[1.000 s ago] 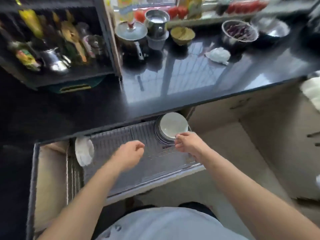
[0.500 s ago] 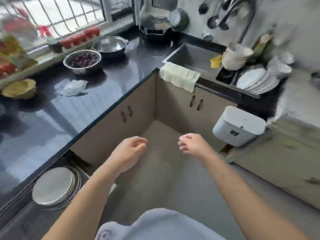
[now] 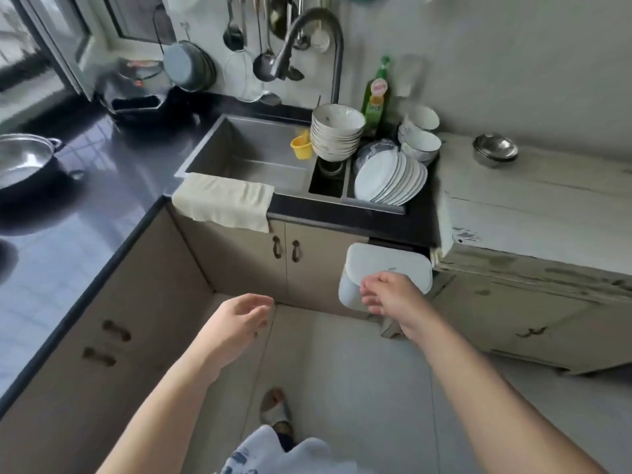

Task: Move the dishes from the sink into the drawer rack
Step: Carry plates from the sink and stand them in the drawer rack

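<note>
the view is now facing the sink [image 3: 253,155] head on, where half a second ago it was sitting off to the upper right, and a second ago the person was bending over the open drawer rack, which is no longer showing. both arms are staying stretched forward with nothing in them, as before.

the dishes are waiting at the right end of the sink: a leaning row of white plates [image 3: 390,179] is standing on edge in the small right basin, a stack of bowls [image 3: 337,136] is rising just behind it, and more bowls [image 3: 420,140] are sitting to the right of the plates. a yellow cup [image 3: 301,147] is hanging on the sink wall beside the stack. the faucet [image 3: 309,39] is arching over them, and a green soap bottle [image 3: 376,94] is standing behind. a cream cloth [image 3: 224,201] is draping over the sink's front edge. a white bin [image 3: 384,273] is hanging on the cabinet front under the plates, between the hands and the dishes. a steel pot [image 3: 24,159] is sitting on the dark tabletop [image 3: 85,200] at left.

the left hand [image 3: 236,325] is hovering low over the floor, its grip loose and half open, holding nothing. the right hand [image 3: 391,297] is reaching in front of the bin, fingers relaxed and slightly curled, its grip likewise holding nothing.
</note>
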Available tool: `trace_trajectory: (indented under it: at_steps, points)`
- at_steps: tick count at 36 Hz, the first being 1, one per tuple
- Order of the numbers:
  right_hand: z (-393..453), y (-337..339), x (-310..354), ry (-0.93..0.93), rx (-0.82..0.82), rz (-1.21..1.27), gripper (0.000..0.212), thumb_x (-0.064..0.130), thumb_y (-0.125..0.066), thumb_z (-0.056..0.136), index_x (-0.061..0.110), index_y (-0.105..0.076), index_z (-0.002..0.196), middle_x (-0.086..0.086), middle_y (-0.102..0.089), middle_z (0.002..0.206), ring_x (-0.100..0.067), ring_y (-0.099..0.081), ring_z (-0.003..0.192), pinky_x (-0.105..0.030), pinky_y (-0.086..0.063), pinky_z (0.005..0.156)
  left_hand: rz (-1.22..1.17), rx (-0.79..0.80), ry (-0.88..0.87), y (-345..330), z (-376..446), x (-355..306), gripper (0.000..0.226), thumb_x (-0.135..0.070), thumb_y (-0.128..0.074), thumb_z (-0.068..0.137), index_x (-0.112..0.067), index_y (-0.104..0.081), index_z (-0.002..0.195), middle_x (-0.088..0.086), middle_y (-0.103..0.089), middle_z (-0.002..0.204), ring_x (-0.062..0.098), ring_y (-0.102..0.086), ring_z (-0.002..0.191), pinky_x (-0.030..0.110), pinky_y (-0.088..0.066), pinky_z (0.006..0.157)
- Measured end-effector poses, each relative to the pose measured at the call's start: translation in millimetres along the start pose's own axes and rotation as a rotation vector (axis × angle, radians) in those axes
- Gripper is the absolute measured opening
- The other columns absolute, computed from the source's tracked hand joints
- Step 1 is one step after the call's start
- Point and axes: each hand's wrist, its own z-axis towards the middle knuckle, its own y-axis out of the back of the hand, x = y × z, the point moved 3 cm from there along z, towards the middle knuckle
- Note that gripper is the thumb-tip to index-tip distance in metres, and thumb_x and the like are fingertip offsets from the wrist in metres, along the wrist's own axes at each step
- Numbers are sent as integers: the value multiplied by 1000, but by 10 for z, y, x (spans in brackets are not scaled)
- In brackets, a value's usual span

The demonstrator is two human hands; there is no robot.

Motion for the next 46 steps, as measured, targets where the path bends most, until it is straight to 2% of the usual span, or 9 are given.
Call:
trace_trajectory:
  at_steps: [9,12,18,24,27,32,36,42,46]
  points:
    - [1005,559,429,-54,-83,-43,19,31,-55,92,17,-66,85,1,-67,84,-15,-60,77,-33,-50,73,139,162,-51,-185,1338,-1035,19,-17,-58,99,-24,-74,106,-3,-75,92,6,-71,75,32,-57,83]
    - [1340,778,417,-92,-109,-49,21,21,-55,97,5,-69,95,-5,-69,89,-15,-62,79,-32,-51,75,152,188,-73,-318,1724,-1382,20,-16,-57,99,-25,-75,104,-5,-76,92,9,-71,78,39,-59,85]
    - [2161,919,558,-85,-25,-191,17,22,-54,95,22,-71,96,-5,-74,96,-19,-68,88,-38,-58,83,108,156,-27,-701,2219,-1686,21,-19,-56,100,-30,-73,103,-9,-77,93,9,-74,86,46,-57,90]
    - [2912,1036,790,107,275,-673,19,24,-53,99,22,-71,105,6,-70,103,-17,-65,98,-36,-56,89,23,69,76,-1096,2490,-1955,22,-19,-55,101,-31,-73,105,-13,-77,91,8,-74,87,42,-59,91]
    - [3472,1287,1186,349,165,-946,21,19,-53,100,18,-71,111,-1,-66,105,-24,-62,100,-34,-50,84,-21,4,112,-1215,2542,-2095,23,-18,-55,101,-31,-73,106,-13,-78,93,7,-74,86,36,-59,90]
    - [4283,1478,1613,714,267,-1491,45,13,-54,96,14,-54,141,-8,-46,149,-30,-36,138,-44,-37,112,-33,-62,174,-1288,2521,-2145,25,-15,-52,103,-27,-73,111,-9,-77,99,3,-73,83,26,-57,83]
    - [4602,1532,1618,722,470,-1900,59,10,-56,94,17,-41,151,-7,-26,164,-34,-11,154,-50,-15,124,-33,-110,205,-1291,2532,-2161,26,-15,-54,102,-28,-74,110,-9,-78,98,2,-73,81,30,-57,87]
    - [4683,1514,1705,817,559,-1982,47,3,-59,92,14,-51,137,-6,-49,139,-27,-46,127,-40,-44,102,-68,-190,266,-1282,2535,-2068,23,-17,-55,102,-29,-74,107,-13,-78,90,6,-74,82,34,-59,86]
    - [4694,1507,1744,885,600,-1975,40,15,-68,91,15,-54,128,-4,-48,130,-26,-52,118,-36,-39,79,-90,-216,303,-1315,2478,-1976,22,-17,-55,102,-29,-74,107,-10,-78,90,9,-74,86,36,-60,89]
